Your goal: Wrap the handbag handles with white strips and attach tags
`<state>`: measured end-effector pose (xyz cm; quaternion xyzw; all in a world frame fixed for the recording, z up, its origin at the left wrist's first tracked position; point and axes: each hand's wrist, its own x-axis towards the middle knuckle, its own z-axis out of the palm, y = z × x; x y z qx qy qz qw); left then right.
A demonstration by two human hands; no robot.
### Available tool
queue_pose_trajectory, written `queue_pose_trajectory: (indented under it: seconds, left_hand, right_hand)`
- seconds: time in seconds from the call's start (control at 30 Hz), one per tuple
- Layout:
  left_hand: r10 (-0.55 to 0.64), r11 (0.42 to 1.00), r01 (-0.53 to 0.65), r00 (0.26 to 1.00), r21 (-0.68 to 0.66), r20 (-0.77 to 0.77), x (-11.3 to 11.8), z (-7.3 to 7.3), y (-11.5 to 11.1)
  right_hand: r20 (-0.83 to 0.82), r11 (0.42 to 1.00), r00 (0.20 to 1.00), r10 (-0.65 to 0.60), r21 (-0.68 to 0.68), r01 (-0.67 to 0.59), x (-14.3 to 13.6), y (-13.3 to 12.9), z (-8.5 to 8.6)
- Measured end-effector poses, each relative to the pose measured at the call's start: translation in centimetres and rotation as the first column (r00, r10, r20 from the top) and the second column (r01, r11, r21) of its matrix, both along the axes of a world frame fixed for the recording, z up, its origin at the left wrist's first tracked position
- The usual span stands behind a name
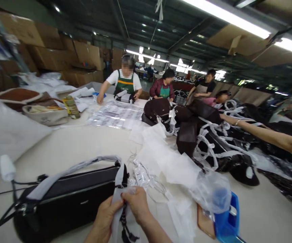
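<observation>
A black handbag (70, 197) lies on the pale table at the lower left, its handle (77, 166) wrapped in white material. Beside the bag's right end, my left hand (104, 216) pinches a strip of white wrapping (117, 199). My right hand (137, 202) touches it, thumb and fingers closed on the same wrapping just below the handle's end. A dark braided strap or tassel (125, 224) hangs down between my two hands.
White sheets (166, 152) and a heap of wrapped dark bags (186, 131) lie ahead and right. A blue container (227, 219) and a phone-like object (205, 221) are at lower right. A person's arm (262, 133) reaches in from the right. Co-workers stand across the table (72, 141).
</observation>
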<state>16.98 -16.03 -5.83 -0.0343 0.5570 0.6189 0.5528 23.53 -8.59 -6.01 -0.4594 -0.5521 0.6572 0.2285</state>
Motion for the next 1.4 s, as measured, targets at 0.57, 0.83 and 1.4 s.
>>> queue_pose_trajectory:
  seconds: [0.57, 0.83, 1.4]
  left_hand:
    - [0.148, 0.988, -0.153, 0.969, 0.011, 0.198, 0.9, 0.4, 0.9]
    - [0.167, 0.986, -0.168, 0.982, 0.009, 0.091, 1.1, 0.7, 1.1]
    - [0.229, 0.973, -0.212, 0.893, -0.086, 0.388, 0.8, 2.0, 1.7]
  right_hand:
    - [-0.327, 0.977, 0.941, 0.091, -0.155, -0.148, 3.8, -1.4, 0.7]
    - [-0.072, 0.943, 0.952, 0.298, 0.178, -0.282, 2.7, -1.6, 2.6]
    - [-0.021, 0.987, 0.995, -0.1, 0.128, 0.102, 0.6, -3.2, 0.0]
